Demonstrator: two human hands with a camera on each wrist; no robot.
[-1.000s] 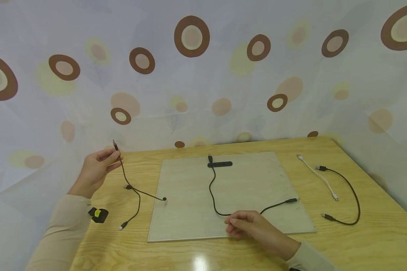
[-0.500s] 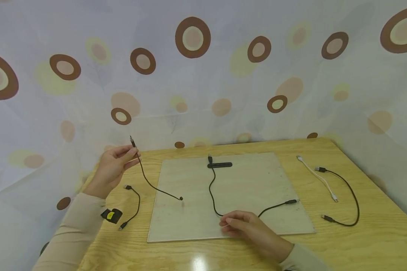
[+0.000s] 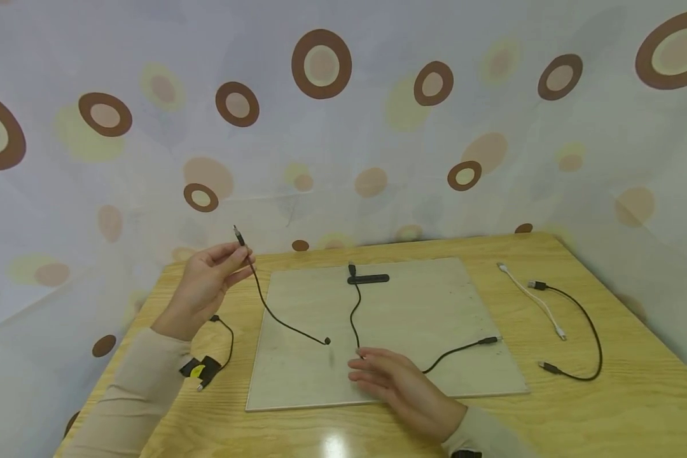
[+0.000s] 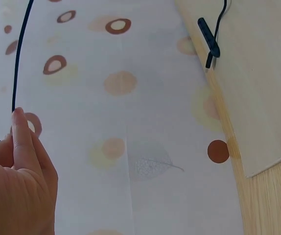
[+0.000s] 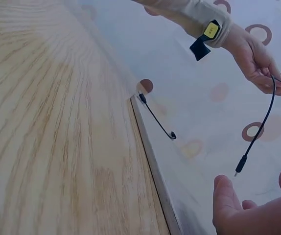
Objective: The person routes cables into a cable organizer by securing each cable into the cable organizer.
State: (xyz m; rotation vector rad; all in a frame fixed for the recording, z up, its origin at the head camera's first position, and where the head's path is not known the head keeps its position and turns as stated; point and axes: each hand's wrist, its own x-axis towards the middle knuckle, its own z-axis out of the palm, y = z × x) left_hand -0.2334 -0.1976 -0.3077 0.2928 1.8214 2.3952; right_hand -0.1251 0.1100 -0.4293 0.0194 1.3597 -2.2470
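Shifted right since the earlier frame, the left hand (image 3: pixel 207 282) pinches a black cable (image 3: pixel 262 298) left of centre; it slopes down-right, its free end (image 3: pixel 327 341) nearer the right hand (image 3: pixel 397 386), whose fingers extend, seemingly holding nothing.

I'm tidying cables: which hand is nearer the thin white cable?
Right. The right hand is over the pale rectangular board, left of the thin white cable; the left hand, pinching a thin black cable, is farther left.

The left hand (image 3: pixel 208 280) is pinching thumb against fingers, its forearm (image 3: pixel 134 391) slanting up toward it. Lower and to its right, the right hand (image 3: pixel 403 389) is holding its fingers loosely extended.
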